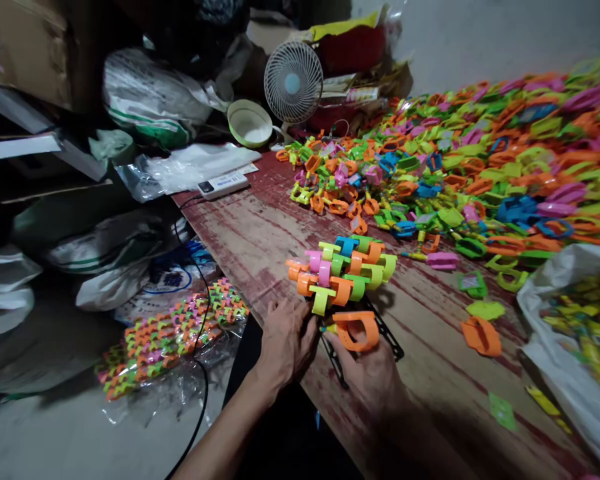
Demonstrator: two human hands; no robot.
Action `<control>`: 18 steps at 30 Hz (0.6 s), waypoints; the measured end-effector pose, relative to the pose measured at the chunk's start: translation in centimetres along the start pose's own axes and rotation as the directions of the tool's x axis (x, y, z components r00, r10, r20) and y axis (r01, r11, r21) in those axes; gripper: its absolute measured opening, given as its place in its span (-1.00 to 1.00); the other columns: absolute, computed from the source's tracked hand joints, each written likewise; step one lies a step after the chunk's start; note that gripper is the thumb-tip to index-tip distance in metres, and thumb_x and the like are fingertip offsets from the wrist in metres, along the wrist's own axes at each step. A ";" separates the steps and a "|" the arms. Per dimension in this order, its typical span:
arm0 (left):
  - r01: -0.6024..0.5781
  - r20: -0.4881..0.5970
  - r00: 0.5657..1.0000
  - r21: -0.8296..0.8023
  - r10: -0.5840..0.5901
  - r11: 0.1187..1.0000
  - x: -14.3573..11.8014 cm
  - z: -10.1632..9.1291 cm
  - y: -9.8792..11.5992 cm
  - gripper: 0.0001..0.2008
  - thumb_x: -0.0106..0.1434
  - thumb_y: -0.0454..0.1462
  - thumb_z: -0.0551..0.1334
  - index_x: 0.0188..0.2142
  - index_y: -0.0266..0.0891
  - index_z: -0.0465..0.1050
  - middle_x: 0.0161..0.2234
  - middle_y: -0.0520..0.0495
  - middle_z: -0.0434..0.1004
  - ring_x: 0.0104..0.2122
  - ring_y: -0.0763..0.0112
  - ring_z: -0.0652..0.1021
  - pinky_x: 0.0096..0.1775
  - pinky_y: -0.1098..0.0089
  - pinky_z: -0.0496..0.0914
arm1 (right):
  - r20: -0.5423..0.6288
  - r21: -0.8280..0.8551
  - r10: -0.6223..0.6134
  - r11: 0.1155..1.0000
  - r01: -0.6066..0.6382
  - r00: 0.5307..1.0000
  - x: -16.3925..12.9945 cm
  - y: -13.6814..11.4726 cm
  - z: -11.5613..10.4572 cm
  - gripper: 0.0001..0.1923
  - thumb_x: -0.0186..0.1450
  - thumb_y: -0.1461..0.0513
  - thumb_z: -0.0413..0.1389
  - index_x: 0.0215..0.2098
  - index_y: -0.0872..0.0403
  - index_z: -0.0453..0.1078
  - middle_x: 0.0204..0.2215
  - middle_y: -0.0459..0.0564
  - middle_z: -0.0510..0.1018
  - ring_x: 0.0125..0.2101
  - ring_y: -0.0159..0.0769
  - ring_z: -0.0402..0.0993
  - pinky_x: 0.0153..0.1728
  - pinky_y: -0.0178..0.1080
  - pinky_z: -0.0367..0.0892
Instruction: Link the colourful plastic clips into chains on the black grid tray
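Note:
My right hand (367,373) holds an orange plastic piece (359,330) by its lower edge, just below a stacked cluster of coloured plastic pieces (343,270) in orange, green, pink and blue. The cluster sits on a black rack (389,340) lying on the worn red table (250,233). My left hand (287,340) rests at the table's near edge, fingers against the left end of the rack and the bottom of the cluster. What the left fingers grip is hidden.
A large heap of loose coloured pieces (480,153) covers the table's far right. A white bag (575,333) of parts lies at right. A small fan (293,81), bowl (250,123) and remote (223,185) stand at back. Assembled strips in plastic (173,337) lie on the floor left.

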State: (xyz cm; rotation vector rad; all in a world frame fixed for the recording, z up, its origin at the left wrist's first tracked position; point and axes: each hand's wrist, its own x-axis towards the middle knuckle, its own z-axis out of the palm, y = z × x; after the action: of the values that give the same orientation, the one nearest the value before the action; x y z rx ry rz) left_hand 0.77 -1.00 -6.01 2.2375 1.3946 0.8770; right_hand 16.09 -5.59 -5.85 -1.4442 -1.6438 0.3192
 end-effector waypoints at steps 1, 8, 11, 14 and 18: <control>-0.002 -0.003 1.000 -0.004 0.002 1.000 0.0 0.0 -0.1 -0.81 0.36 -0.32 0.08 -0.25 -0.22 0.48 -0.22 -0.16 0.60 -0.23 0.18 0.53 -0.11 0.16 0.31 | -0.034 -0.025 -0.067 0.997 0.067 0.997 -0.1 0.1 0.1 -0.82 0.36 0.22 0.13 -0.10 0.06 0.49 -0.27 0.04 0.65 -0.30 -0.20 0.63 -0.30 -0.28 0.55; -0.028 0.031 0.999 -0.050 0.029 0.998 0.0 -0.6 0.0 -0.79 0.25 -0.32 0.14 -0.14 -0.21 0.47 -0.21 -0.15 0.61 -0.19 0.16 0.54 -0.10 0.17 0.29 | 0.020 -0.077 -0.252 0.964 0.253 0.968 0.3 0.6 -0.9 -0.78 0.35 0.30 0.11 -0.06 0.05 0.52 -0.25 0.09 0.65 -0.25 -0.16 0.63 -0.20 -0.22 0.57; -0.031 0.060 0.998 -0.052 0.034 0.998 0.1 -0.9 0.0 -0.79 0.24 -0.33 0.10 -0.19 -0.23 0.48 -0.24 -0.16 0.60 -0.18 0.14 0.54 -0.09 0.15 0.28 | -0.050 -0.030 -0.093 0.995 0.092 0.994 0.2 0.9 -1.0 -0.88 0.32 0.21 0.20 -0.23 0.08 0.55 -0.34 0.09 0.66 -0.34 -0.13 0.64 -0.27 -0.18 0.59; -0.028 0.086 0.996 -0.041 0.031 0.999 0.1 -0.9 0.0 -0.77 0.27 -0.32 0.06 -0.18 -0.22 0.48 -0.23 -0.17 0.60 -0.14 0.11 0.53 -0.08 0.11 0.26 | -0.018 -0.053 0.034 0.998 -0.035 0.999 -0.3 1.6 -1.0 -0.85 0.32 0.16 0.22 -0.24 0.09 0.54 -0.32 0.09 0.67 -0.31 -0.10 0.64 -0.24 -0.13 0.60; -0.015 0.102 0.995 -0.029 0.017 0.999 0.1 -0.7 -0.1 -0.78 0.30 -0.31 0.06 -0.20 -0.20 0.47 -0.20 -0.16 0.61 -0.16 0.12 0.51 -0.09 0.11 0.25 | 0.007 -0.162 -0.020 0.987 0.021 1.000 -0.9 2.9 -1.1 -0.81 0.31 0.13 0.24 -0.20 0.09 0.54 -0.32 0.11 0.66 -0.30 -0.06 0.62 -0.16 -0.02 0.57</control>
State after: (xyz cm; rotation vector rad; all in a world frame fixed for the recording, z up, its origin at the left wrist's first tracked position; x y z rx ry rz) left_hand 0.24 -0.89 -5.47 2.2424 1.3122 0.7701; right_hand 18.76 -5.94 -7.63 -1.5466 -1.7203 0.1813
